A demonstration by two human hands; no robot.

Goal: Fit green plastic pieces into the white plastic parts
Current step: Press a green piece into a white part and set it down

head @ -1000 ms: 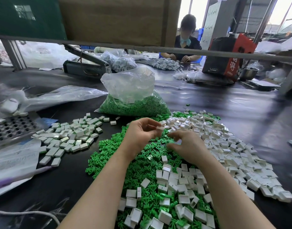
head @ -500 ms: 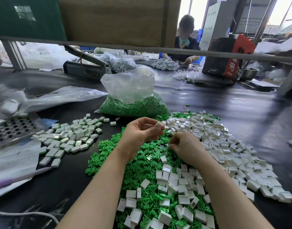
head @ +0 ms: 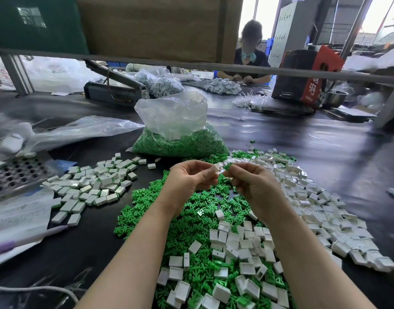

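My left hand [head: 189, 178] pinches a small white plastic part [head: 216, 168] at its fingertips, raised above the table. My right hand [head: 250, 184] pinches a green plastic piece [head: 227, 166] right beside that white part, the two nearly touching. Below both hands lies a heap of loose green pieces [head: 187, 210]. A wide spread of empty white parts [head: 307, 197] covers the table to the right and front. A separate pile of white parts showing green edges [head: 95, 184] lies to the left.
A clear bag of green pieces [head: 178, 139] stands behind the hands. A perforated metal tray [head: 15, 172] and printed plastic bags [head: 18, 215] lie at the left. Across the dark table [head: 325, 152] another person sits working beside a red box [head: 305, 74].
My right hand rose from the heap with a green piece and came up to the white part. My left hand lifted slightly, still holding the white part.
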